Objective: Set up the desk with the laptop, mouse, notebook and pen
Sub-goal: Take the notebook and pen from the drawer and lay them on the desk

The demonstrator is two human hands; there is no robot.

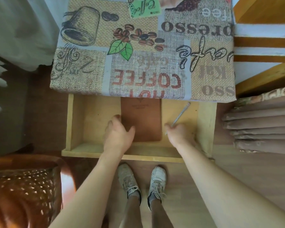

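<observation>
In the head view, the pale wooden drawer [76, 122] stands pulled out under the desk with the coffee-print cloth [143, 46]. The flat brown notebook with a leather-like cover [141, 119] lies on the drawer floor, its far end under the desk edge. The left hand [118, 132] rests on its near left corner, thumb on the cover and fingers curling at the left edge. The right hand [178, 132] pinches the thin silver pen [179, 116], which points up and away.

I think the step is taking both things out. It is better to slide the notebook toward the body first, then lift it, so it does not catch the desk edge. The pen should be kept pinched firmly. No laptop or mouse is in sight.
</observation>
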